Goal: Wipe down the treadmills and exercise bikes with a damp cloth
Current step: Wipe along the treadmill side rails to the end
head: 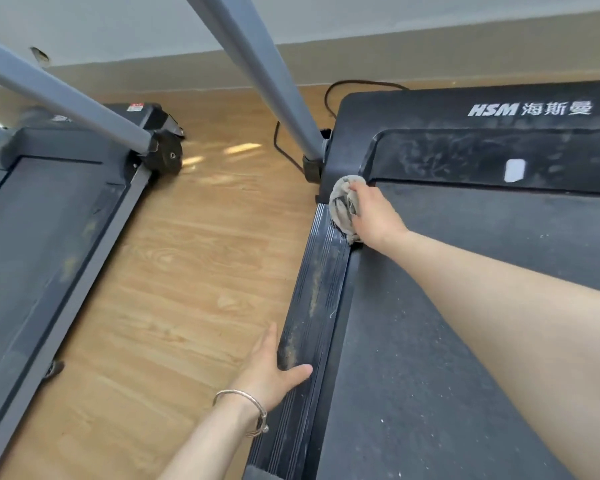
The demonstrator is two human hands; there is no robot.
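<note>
A black treadmill (465, 306) fills the right half, with a ribbed, dusty side rail (312, 306) along its left edge. My right hand (373, 216) grips a bunched grey cloth (342, 202) and presses it on the far end of that rail, by the motor cover. My left hand (274, 365), a bracelet on its wrist, holds the rail's outer edge lower down, thumb on top and fingers over the side.
A second treadmill (49, 237) lies at the left, across a strip of wooden floor (187, 254). Two grey uprights (257, 74) rise over the scene. A black power cable (281, 140) loops on the floor near the wall.
</note>
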